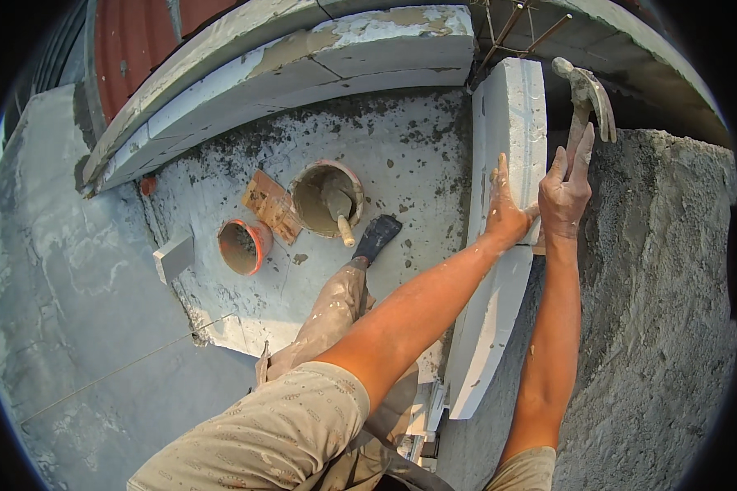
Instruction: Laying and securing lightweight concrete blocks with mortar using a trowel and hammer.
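My left hand [509, 214] presses against the top and near end of a white concrete block [491, 123], its fingers stretched out along the block and nothing held. Just to the right, my right hand [565, 200] is closed on the handle of a claw hammer [582, 88]. The hammer points away from me, its head up beside the block's far end, apart from it as far as I can tell. Below my hands another white block [493, 315] continues the low wall toward me. Part of the hammer's handle is hidden by my fingers.
Left of my foot stand a large bucket [359, 182] with a trowel [337, 206] in it and a small orange bucket [259, 236]. A brick-coloured board [272, 200] lies between them. A curved block wall [303, 78] runs behind; steel bars [504, 37] stick up at the corner.
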The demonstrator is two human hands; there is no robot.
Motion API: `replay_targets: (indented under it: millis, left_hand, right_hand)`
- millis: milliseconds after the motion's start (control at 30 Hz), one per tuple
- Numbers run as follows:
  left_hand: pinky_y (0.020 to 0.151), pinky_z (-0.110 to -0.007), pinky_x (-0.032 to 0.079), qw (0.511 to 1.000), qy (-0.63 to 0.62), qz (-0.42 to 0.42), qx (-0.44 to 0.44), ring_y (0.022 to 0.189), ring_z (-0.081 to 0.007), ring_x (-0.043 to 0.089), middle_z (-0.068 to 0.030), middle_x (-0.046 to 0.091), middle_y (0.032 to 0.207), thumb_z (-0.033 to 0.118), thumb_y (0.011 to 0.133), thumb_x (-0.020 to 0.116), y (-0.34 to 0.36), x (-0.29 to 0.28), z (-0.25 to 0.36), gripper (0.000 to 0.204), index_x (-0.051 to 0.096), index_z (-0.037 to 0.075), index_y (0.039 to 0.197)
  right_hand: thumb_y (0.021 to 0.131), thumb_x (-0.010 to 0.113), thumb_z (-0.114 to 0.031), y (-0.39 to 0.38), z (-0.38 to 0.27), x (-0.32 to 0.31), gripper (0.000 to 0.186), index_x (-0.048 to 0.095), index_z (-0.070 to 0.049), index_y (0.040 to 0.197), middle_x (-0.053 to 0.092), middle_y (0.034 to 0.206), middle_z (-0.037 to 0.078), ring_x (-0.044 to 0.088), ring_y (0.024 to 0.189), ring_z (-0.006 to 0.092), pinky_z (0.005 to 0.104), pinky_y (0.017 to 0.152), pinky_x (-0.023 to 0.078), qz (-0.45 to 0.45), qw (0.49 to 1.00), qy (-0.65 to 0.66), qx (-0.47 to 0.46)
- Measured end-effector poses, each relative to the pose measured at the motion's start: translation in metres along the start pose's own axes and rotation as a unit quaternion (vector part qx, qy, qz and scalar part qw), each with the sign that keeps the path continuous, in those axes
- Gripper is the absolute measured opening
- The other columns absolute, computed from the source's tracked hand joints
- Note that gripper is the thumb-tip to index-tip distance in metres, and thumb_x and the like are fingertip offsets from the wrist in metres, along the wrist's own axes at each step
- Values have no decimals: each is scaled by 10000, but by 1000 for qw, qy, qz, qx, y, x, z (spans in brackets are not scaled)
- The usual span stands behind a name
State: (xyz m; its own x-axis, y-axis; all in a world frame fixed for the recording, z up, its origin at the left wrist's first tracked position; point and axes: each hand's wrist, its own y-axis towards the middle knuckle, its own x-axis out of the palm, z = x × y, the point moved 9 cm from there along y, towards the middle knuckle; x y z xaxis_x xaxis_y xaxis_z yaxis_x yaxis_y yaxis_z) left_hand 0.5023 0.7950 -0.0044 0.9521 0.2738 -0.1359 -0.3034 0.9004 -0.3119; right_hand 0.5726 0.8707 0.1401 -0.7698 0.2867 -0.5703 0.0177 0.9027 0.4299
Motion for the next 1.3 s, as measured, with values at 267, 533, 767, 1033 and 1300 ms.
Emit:
replay_targets:
  millis: [267,533,767,1033,1300]
  left_hand:
    - [1106,-405,286,999,38,3,9,1330,-373,342,-261,330,1422,176,720,809,2,1,-2,1092,49,-43,1473]
    - [1155,-438,200,999,-9,-23,-23,1392,-437,208,-314,214,1478,170,677,826,-3,1,-7,1179,-5,93,1510]
    - [1171,-442,127,988,95,-96,-70,1432,-398,114,-298,162,1508,404,738,784,-1,-7,-8,1188,-57,56,1500]
    - [1104,-381,294,941,232,-217,-120,1348,-363,369,-267,412,1416,490,925,524,-127,-148,-101,732,362,-32,1411]
    - [1123,-403,268,774,478,-351,-222,1362,-389,329,-284,372,1434,476,860,614,-335,-348,-123,771,391,-38,1390]
  right_hand:
    - [926,516,-148,-20,32,18,474,446,-59,1386,550,1293,217,535,1178,389,399,978,437,-169,954,-73,238]
    - [946,561,-159,-84,-18,-67,471,440,39,1356,585,1197,215,597,1025,289,338,871,471,-40,987,-30,153]
    - [962,519,-113,-366,-89,-155,551,290,84,1423,589,1125,177,590,906,217,295,731,489,-35,904,43,424]
    - [904,538,-128,-512,-120,-155,502,421,85,1344,507,1305,294,503,1225,398,397,1003,414,-276,740,54,611]
    - [809,511,-130,-565,-65,-86,550,461,6,1341,571,1216,269,533,1154,414,435,959,436,-419,695,-7,585]
